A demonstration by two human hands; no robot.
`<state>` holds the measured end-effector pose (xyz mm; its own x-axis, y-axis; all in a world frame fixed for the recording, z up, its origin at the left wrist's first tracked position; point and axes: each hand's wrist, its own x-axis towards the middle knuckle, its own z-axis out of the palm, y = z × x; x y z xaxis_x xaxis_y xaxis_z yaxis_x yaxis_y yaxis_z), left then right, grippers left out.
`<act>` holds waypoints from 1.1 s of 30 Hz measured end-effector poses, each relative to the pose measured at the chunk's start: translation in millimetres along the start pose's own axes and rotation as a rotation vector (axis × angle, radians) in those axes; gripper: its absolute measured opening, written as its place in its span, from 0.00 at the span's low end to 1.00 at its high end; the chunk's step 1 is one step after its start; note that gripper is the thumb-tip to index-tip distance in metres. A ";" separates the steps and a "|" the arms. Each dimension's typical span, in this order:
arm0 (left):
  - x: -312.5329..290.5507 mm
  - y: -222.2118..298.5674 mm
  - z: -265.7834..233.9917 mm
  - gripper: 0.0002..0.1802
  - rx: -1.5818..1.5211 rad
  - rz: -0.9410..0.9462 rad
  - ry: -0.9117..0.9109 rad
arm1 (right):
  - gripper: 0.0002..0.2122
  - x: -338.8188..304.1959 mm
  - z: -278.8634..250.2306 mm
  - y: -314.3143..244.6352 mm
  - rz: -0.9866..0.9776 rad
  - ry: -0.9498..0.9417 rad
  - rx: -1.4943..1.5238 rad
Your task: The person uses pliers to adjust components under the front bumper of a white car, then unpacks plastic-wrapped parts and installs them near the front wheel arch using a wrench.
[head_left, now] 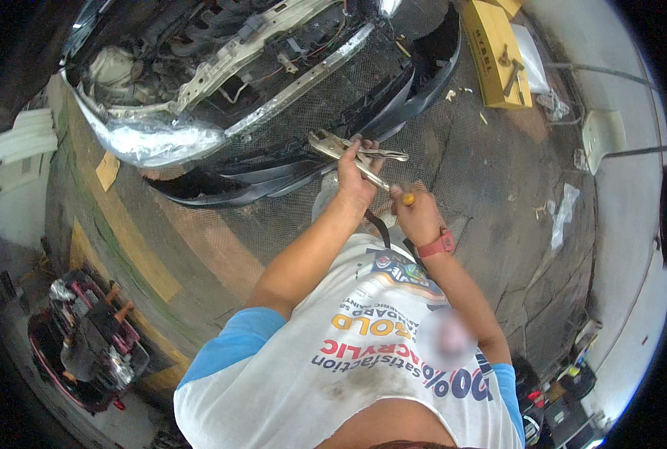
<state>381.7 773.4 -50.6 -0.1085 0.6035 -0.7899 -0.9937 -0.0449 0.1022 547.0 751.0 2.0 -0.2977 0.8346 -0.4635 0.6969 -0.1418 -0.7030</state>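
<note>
My left hand is wrapped round a pair of metal locking pliers. The jaws point up and left, toward the car front, and one handle sticks out to the right past my fingers. Close beside it, my right hand is closed on a yellow-ended tool; most of it is hidden in the fist. A metal shaft runs between the two hands, and I cannot tell which tool it belongs to. Just beyond the pliers lies a dark bumper, in front of the opened car front.
A headlight wrapped in clear plastic sits at the car's left corner. On the right, a yellow box carries a hammer. A tool-filled container stands at the lower left. A white chair is near the right wall.
</note>
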 end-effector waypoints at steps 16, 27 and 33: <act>-82.5 -114.6 -30.4 0.12 0.121 0.244 -0.056 | 0.18 -104.2 -71.6 66.0 -0.263 0.035 0.100; -104.7 -112.5 -32.0 0.15 0.056 0.342 -0.093 | 0.17 -102.8 -73.6 65.0 0.034 -0.274 0.509; -105.2 -94.8 -34.7 0.14 0.026 0.338 -0.099 | 0.16 -100.9 -69.5 41.9 -0.163 -0.167 0.322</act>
<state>486.4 686.5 1.8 -0.4272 0.6319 -0.6466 -0.9007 -0.2356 0.3649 651.7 697.8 56.8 -0.5079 0.7659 -0.3943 0.3992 -0.1964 -0.8956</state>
